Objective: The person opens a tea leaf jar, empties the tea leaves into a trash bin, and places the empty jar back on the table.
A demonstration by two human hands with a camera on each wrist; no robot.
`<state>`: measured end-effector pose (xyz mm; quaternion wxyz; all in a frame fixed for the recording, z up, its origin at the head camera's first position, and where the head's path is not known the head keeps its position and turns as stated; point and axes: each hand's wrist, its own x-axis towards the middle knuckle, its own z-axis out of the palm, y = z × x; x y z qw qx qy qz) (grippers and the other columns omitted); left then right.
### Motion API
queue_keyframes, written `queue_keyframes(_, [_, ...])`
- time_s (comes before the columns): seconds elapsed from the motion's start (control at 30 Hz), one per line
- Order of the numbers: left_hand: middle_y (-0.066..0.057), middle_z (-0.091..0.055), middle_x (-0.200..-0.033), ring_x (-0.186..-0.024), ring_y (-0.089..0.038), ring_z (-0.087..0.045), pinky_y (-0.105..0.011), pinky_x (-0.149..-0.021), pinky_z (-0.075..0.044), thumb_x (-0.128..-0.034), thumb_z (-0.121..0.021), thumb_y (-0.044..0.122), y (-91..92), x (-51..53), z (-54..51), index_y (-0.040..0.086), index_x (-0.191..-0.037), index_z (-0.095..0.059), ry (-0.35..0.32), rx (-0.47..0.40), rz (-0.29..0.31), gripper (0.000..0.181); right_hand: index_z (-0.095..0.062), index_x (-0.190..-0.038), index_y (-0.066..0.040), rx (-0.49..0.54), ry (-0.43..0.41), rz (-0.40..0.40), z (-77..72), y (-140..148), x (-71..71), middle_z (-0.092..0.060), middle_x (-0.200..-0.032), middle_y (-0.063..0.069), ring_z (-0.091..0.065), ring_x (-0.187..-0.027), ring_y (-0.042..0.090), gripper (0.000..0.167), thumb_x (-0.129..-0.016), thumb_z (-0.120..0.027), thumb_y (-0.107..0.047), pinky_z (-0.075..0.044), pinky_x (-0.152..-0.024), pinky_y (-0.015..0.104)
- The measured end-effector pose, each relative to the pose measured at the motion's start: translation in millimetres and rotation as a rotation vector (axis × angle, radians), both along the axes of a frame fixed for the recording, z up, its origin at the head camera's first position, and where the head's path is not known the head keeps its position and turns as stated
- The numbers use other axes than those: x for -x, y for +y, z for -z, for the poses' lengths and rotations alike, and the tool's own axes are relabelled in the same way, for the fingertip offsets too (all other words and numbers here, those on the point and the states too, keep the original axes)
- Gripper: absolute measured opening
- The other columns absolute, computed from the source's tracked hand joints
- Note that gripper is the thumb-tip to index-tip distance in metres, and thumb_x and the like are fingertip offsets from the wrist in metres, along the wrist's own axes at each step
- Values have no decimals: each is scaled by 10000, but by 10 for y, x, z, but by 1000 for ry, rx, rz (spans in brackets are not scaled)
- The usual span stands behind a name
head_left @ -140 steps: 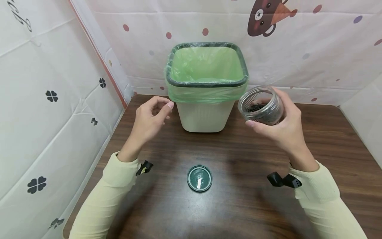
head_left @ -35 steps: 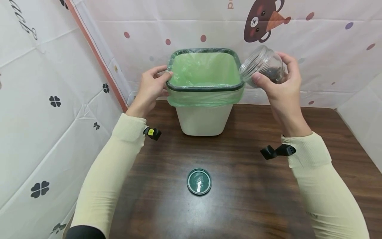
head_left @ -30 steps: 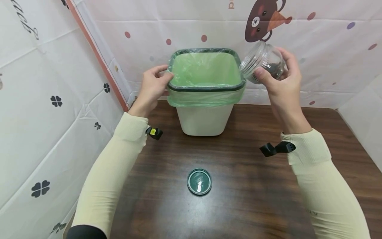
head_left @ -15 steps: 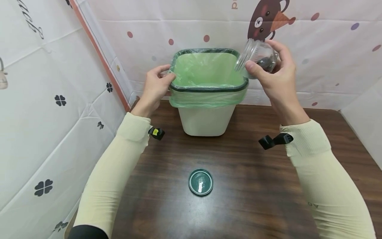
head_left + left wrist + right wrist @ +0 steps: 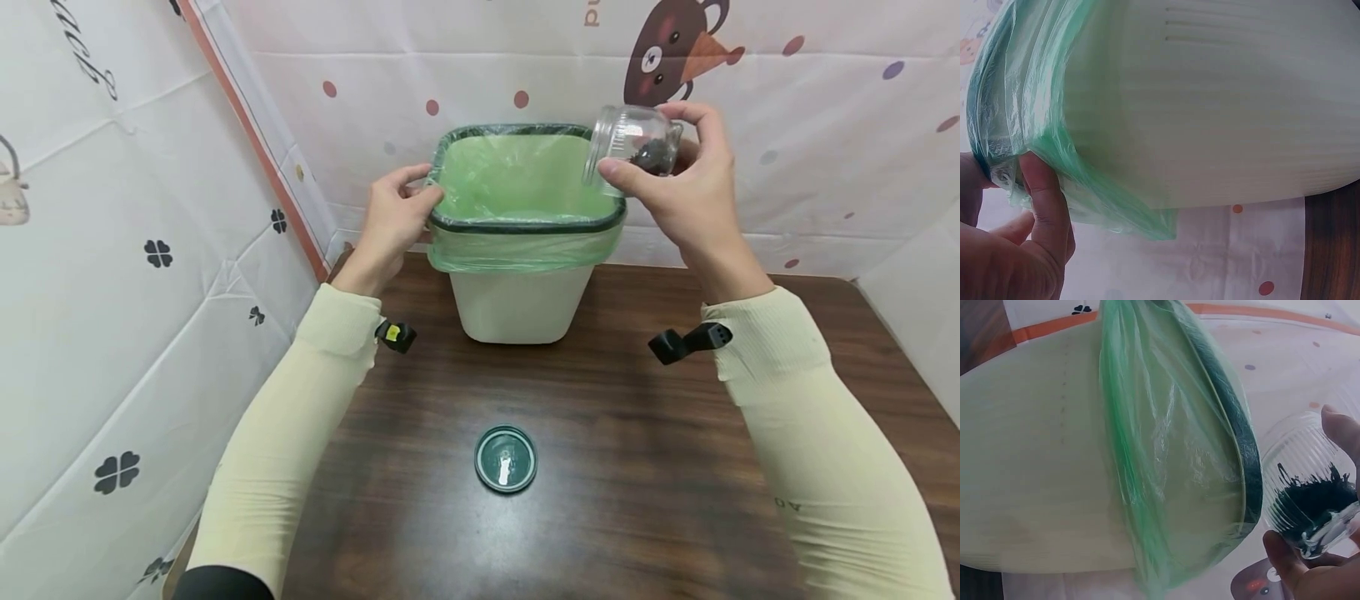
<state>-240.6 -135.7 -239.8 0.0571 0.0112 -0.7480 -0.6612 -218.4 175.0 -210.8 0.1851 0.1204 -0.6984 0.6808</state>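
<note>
In the head view my right hand grips a clear glass jar holding dark, loose, leaf-like bits. The jar lies tilted on its side, its open mouth over the right rim of a trash bin. In the right wrist view, dark shreds rest inside the jar against its wall. A green plastic bag lines the bin and folds down over its dark green rim. At the left rim my left hand pinches the bin's edge and liner. The left wrist view shows a finger against the outside.
A green jar lid lies on the dark wooden table, in front of the bin. Printed cloth hangs behind and to the left. Each sleeve cuff carries a small black camera.
My right hand has lifted the jar from beside the bin, tipped it over and brought it leftward over the rim. My left hand has moved up to the bin's left rim. The lid stayed put.
</note>
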Motion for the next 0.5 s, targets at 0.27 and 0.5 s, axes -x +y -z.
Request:
queue_keyframes(0.27, [-60,-597,-987,-672,-117,-549,-302,-570,-577,-937,-619,102,-15,-15,-4,146,-1426,-581,-3,24,-9,493,-587,-1341,-186,-108,50,33,-32,-35,30,-639,-1134,130,-611,-975,224,701,-719,-903,-112,-512,-773,281])
queue_keyframes(0.5, [-56,-590,-978,-628,-107,-502,-304,-566,-573,-936,-611,110,-6,-17,-3,157,-1421,-587,6,37,-9,488,-565,-1426,-229,-157,72,10,-79,-54,54,-641,-1144,100,-607,-967,200,725,-775,-869,-129,-498,-766,268])
